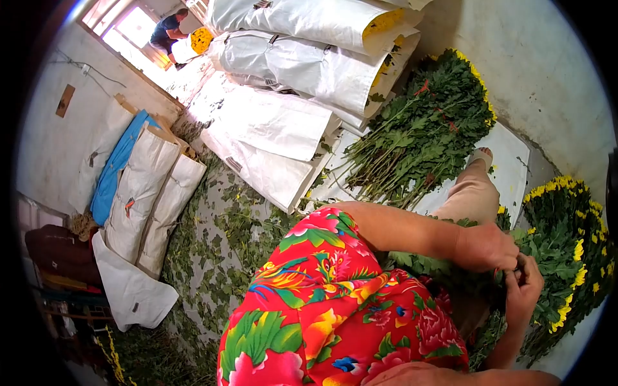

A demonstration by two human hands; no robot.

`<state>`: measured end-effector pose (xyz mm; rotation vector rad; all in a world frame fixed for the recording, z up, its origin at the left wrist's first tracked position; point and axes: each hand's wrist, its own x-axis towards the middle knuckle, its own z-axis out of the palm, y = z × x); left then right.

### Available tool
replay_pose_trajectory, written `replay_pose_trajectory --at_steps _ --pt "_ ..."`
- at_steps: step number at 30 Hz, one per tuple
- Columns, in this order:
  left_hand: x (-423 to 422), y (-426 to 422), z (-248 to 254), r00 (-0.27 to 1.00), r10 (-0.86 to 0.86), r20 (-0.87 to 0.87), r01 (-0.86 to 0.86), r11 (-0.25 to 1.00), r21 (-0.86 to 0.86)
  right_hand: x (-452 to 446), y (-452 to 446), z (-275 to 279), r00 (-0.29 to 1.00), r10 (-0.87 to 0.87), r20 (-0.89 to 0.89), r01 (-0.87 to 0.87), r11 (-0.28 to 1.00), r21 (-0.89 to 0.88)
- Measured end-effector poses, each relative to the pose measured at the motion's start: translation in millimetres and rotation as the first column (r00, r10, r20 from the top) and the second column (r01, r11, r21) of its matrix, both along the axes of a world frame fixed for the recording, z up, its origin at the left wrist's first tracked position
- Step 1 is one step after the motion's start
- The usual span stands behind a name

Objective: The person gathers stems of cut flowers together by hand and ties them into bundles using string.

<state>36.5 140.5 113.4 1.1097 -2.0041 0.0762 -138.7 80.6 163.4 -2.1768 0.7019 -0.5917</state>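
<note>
My left hand (487, 248) is closed, its fingertips pinched over a bunch of yellow chrysanthemums (547, 257). Right against it, my right hand (524, 291) is also closed, thumb and fingers pinched together. Between the fingertips shows a bit of thin red tie (497, 275), mostly hidden. Green leaves and stems lie under both hands, and the yellow heads point right. Part of the bunch is hidden behind my forearm and red floral apron (322, 309).
Another chrysanthemum bundle (431, 122) with red ties lies by my foot (479, 157). White wrapped flower bundles (296, 64) are stacked behind. Loose leaves (219, 231) cover the floor. Wrapped rolls (138, 193) lean at left. A person (168, 35) bends by the bright doorway.
</note>
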Motion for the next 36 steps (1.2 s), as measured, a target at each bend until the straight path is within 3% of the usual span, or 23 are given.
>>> replay_pose_trajectory --at_steps 3,6,8,11,14,18,20,22,23,24,26,28,30,32,34,35,36 --pt "-3 -2 -4 0.998 -0.050 -0.024 0.048 0.997 -0.066 12 -3 8 0.983 0.173 -0.060 -0.176 0.984 -0.036" --pt "-2 -11 -15 0.991 -0.100 -0.095 0.084 0.985 -0.154 15 -7 5 0.983 0.161 -0.089 -0.158 0.987 0.039" --pt "-2 -14 -22 0.985 -0.126 -0.117 0.098 0.972 -0.216 13 -9 2 0.984 0.178 -0.015 -0.177 0.984 0.011" --pt "-1 -13 -25 0.998 -0.046 -0.048 0.033 0.970 -0.242 7 -12 -7 0.991 0.116 0.063 -0.116 0.993 0.005" --pt "0 -14 -32 0.998 0.058 -0.027 -0.064 0.910 -0.410 3 -13 -4 0.996 0.084 -0.005 -0.084 0.996 0.038" --pt "8 -6 -17 0.978 0.136 0.156 -0.111 0.981 -0.158 5 0 5 0.990 0.140 0.017 -0.139 0.990 -0.025" --pt "21 1 -7 0.981 0.091 0.169 -0.074 0.992 -0.103 6 17 11 0.991 0.053 -0.125 -0.096 0.922 -0.375" --pt "24 5 -7 0.991 -0.069 -0.112 0.068 0.998 -0.014 0 36 18 0.978 0.006 -0.210 -0.099 0.894 -0.438" --pt "26 9 -8 0.990 -0.040 -0.133 0.049 0.997 0.064 -9 44 21 0.955 -0.038 -0.294 -0.118 0.860 -0.496" --pt "32 11 -10 0.988 -0.022 -0.150 0.043 0.989 0.139 -13 47 24 0.953 -0.026 -0.302 -0.129 0.868 -0.480" --pt "42 5 -41 0.962 0.178 -0.208 -0.089 0.922 0.377 -24 40 9 0.946 -0.027 -0.322 -0.142 0.860 -0.490" --pt "41 10 -36 0.962 0.232 -0.146 -0.140 0.873 0.468 -31 33 -6 0.935 -0.079 -0.347 -0.121 0.845 -0.520" --pt "38 10 -30 0.949 0.274 -0.159 -0.150 0.831 0.536 -30 36 -10 0.974 -0.068 -0.218 -0.047 0.874 -0.483" --pt "36 11 -23 0.958 0.227 -0.173 -0.102 0.838 0.537 -37 32 -17 0.979 -0.101 -0.177 0.003 0.876 -0.482" --pt "30 20 -9 0.901 0.128 -0.415 0.100 0.869 0.485 -36 33 -18 0.987 -0.099 -0.126 0.026 0.877 -0.480" --pt "23 32 1 0.953 0.134 -0.271 0.054 0.807 0.589 -36 35 -20 0.987 -0.117 -0.108 0.052 0.879 -0.474" --pt "14 38 -1 0.954 0.137 -0.265 0.047 0.808 0.587 -34 36 -21 0.987 -0.132 -0.090 0.075 0.881 -0.468"
